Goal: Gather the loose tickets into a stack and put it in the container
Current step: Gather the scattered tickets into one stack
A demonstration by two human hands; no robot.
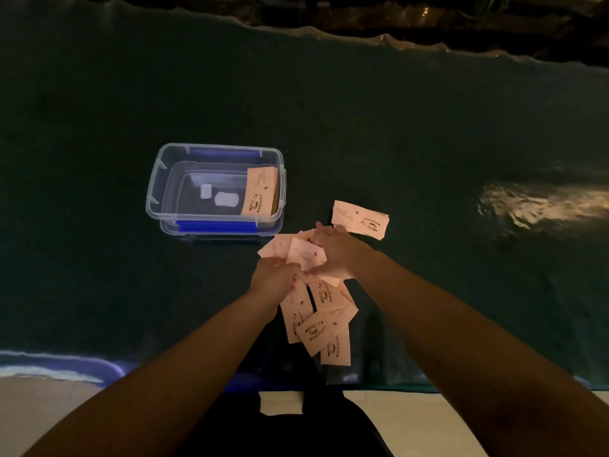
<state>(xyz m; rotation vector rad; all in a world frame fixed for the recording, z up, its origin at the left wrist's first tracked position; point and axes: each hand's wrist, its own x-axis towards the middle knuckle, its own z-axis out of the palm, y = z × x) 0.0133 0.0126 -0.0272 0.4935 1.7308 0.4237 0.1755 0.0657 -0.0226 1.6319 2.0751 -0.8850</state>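
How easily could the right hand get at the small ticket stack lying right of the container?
Probably yes. The right hand lies just short of that stack, with nothing between them. But both hands are busy bunching loose tickets, so it would have to let go first.

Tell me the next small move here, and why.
Probably draw both hands together to square the fan. The left hand and right hand hold splayed tickets, more lie loose below, and the container already holds one stack.
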